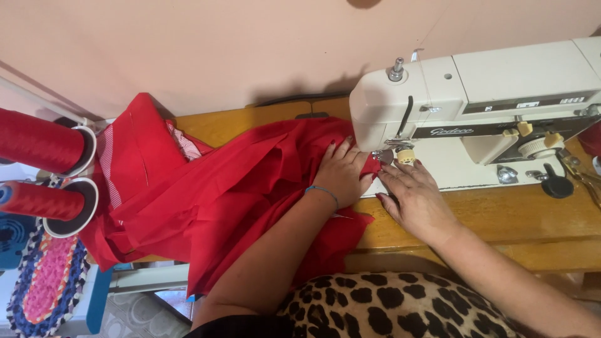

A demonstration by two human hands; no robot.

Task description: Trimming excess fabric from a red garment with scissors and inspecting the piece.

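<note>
While hands (343, 172) press — red fabric (238, 194).

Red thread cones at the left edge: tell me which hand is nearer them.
Left. The left hand presses the red fabric, closer to the thread cones; the right hand lies farther away.

Your left hand (341, 172) lies flat on the red fabric (231, 188), pressing it beside the needle of the cream sewing machine (476, 94). Your right hand (416, 200) rests flat on the wooden tabletop (501, 219), fingers (391, 174) touching the fabric's edge.
</note>
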